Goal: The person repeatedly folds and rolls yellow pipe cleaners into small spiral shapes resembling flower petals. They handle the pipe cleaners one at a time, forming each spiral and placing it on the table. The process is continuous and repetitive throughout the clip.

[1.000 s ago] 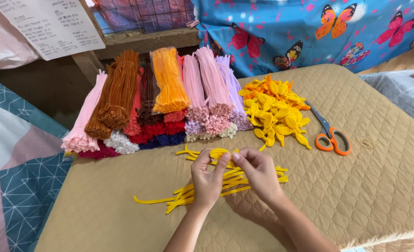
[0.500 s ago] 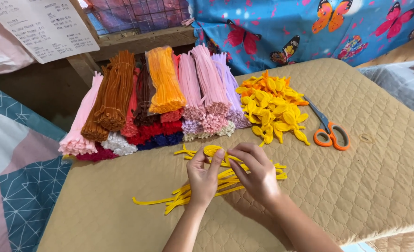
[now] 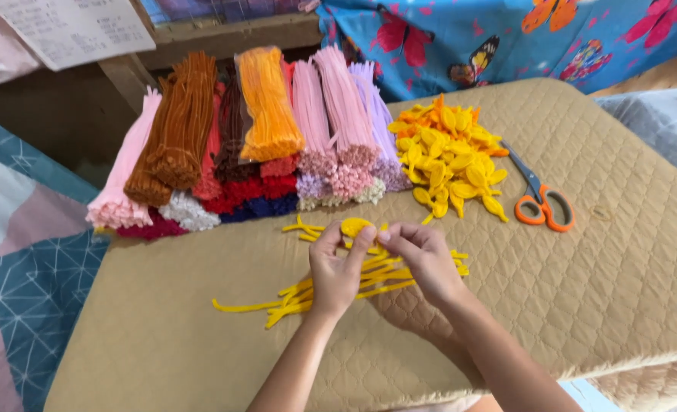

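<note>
Yellow pipe cleaner loop (image 3: pixel 354 226) sat pinched between left hand (image 3: pixel 335 271) and right hand (image 3: pixel 426 259); a big petal pile (image 3: pixel 449 156) lay finished, with loose yellow stems (image 3: pixel 338 282) left beneath.

- Beyond my fingers (image 3: pixel 357 244), bundled fuzzy pipe cleaners in many colours (image 3: pixel 262 130) wall off the far side.
- Far-right, folded yellow loops (image 3: pixel 449 156) and orange-handled scissors (image 3: pixel 544 206) obstruct.
- Below my fingers, bare tan quilted mat (image 3: pixel 163 343) lets me pass.
</note>
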